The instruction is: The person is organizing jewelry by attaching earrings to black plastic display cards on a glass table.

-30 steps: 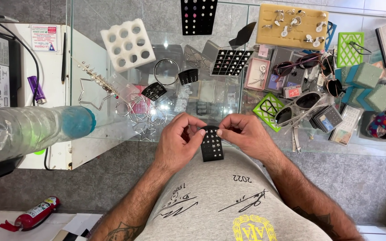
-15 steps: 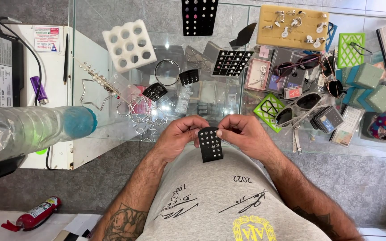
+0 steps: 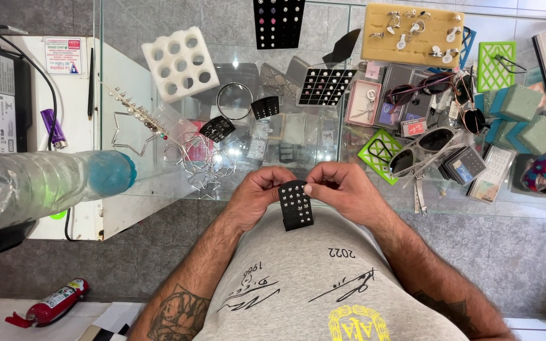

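Black studded earring card (image 3: 296, 204) pinched between left hand (image 3: 257, 196) and right hand (image 3: 342, 189); beyond, cluttered glass counter (image 3: 159, 183); sunglasses (image 3: 421, 148) nearby.

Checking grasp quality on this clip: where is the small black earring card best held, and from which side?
By its bare side edges, near the top. The black earring card is thin and flat, with its face covered in studs. The left hand and right hand each pinch an upper corner from opposite sides, which looks sound.

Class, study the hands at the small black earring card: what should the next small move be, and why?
Probably pinch one stud off the black earring card: the left hand grips its edge, and the right hand has thumb and forefinger at the top corner, close to a stud.
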